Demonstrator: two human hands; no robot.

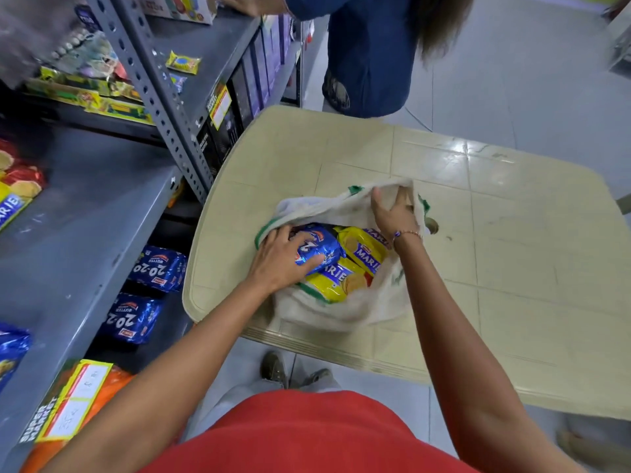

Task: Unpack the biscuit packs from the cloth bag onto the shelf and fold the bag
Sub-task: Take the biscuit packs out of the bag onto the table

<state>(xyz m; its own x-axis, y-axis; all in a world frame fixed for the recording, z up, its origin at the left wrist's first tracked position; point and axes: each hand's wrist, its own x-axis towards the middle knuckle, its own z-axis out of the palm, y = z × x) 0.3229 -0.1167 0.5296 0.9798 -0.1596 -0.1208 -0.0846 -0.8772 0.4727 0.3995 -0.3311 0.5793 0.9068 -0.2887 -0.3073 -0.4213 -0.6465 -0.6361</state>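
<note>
A cream cloth bag (341, 310) with green trim lies open on a beige plastic table (512, 268). Inside it I see a blue biscuit pack (321, 245) and yellow Marie biscuit packs (363, 254). My left hand (285, 259) is inside the bag's mouth, its fingers closed around the blue pack. My right hand (392, 213) grips the bag's upper rim and holds it lifted open. The grey metal shelf (85, 213) stands to the left, with a Marie pack (13, 199) on it.
Blue 20-20 packs (158, 269) lie on a lower shelf level. Another person in dark blue clothes (368, 52) stands beyond the table at the shelving. A slotted shelf upright (164, 107) rises next to the table's left corner.
</note>
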